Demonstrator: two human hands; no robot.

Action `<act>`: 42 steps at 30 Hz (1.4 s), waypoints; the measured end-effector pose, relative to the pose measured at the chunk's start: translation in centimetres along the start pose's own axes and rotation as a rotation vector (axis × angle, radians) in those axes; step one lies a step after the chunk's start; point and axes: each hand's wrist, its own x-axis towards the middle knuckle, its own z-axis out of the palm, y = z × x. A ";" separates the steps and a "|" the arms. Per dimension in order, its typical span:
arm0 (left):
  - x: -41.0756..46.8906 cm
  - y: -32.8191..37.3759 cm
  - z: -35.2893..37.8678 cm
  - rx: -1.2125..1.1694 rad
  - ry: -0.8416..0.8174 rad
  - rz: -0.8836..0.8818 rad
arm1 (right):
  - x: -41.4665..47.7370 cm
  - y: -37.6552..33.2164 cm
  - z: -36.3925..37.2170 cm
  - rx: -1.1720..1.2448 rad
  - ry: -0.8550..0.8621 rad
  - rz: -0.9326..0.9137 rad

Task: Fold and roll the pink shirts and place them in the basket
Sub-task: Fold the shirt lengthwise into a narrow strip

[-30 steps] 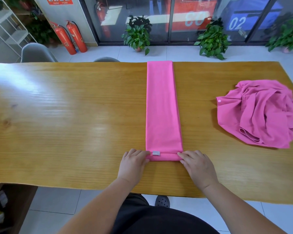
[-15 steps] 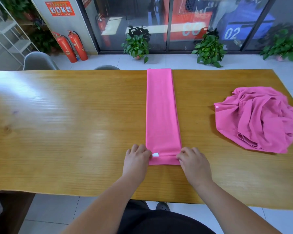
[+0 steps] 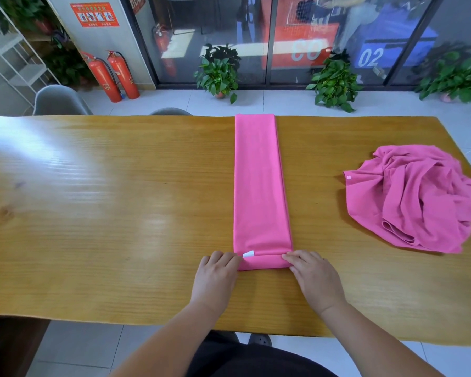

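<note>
So the folded pink shirt (image 3: 260,186) lies as one long narrow strip down the middle of the wooden table (image 3: 106,213), running from the far edge to near the front edge. Its near end is turned over into a small roll, and a little white tag (image 3: 248,253) pokes out at the roll's left corner.

The left hand (image 3: 215,278) sits at the left end of the roll with fingers curled onto the fabric, gripping it. The right hand (image 3: 314,276) does the same at the right end, fingertips bent over the roll and holding it. Both palms are low over the tabletop.

Well off to the right there's a second crumpled pink shirt (image 3: 416,197) in a loose heap on the table, with a white button (image 3: 349,177) showing on its left edge.

Behind the table: a grey chair (image 3: 57,100), two red fire extinguishers (image 3: 112,76) and some potted plants (image 3: 219,73) along the glass wall.
</note>
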 end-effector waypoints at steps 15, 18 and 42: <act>2.9 -0.1 -1.3 -0.519 -0.002 -0.563 | 2.9 -2.0 -2.2 0.218 -0.080 0.474; 3.9 0.5 -1.7 -0.309 0.062 -0.501 | 3.4 -2.2 -1.6 0.022 0.050 0.292; 3.1 -1.7 -2.6 -0.703 -0.176 -0.486 | 2.4 -0.5 -2.7 0.454 -0.169 0.469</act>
